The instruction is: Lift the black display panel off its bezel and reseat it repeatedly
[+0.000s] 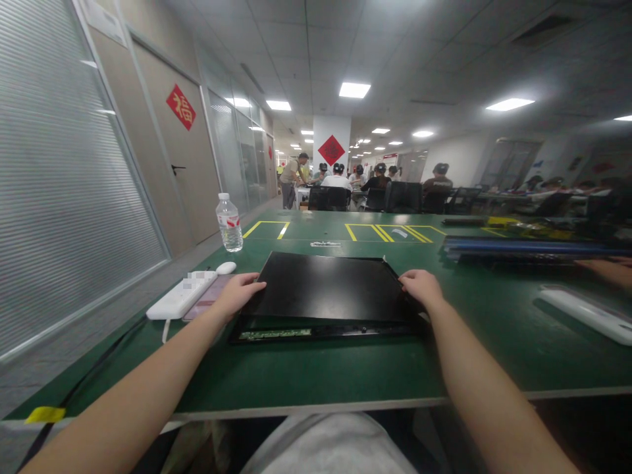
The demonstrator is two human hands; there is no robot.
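Note:
A glossy black display panel (326, 286) lies slightly askew over a thin black frame (385, 331) on the green table. Along the near side of the frame, a strip of green circuit board (276, 334) shows. My left hand (243, 289) grips the panel's left edge, thumb on top and the other fingers partly hidden. At the opposite edge, my right hand (421, 287) pinches the panel's right side with fingers closed. What lies beneath the panel is hidden.
On the left stand a water bottle (230, 224), a white power strip (182, 295), a phone-like flat object (210, 297) and a white mouse-like object (226, 268). Blue-black long pieces (533, 247) and another white strip (587, 313) lie right, near another person's hand (607, 271).

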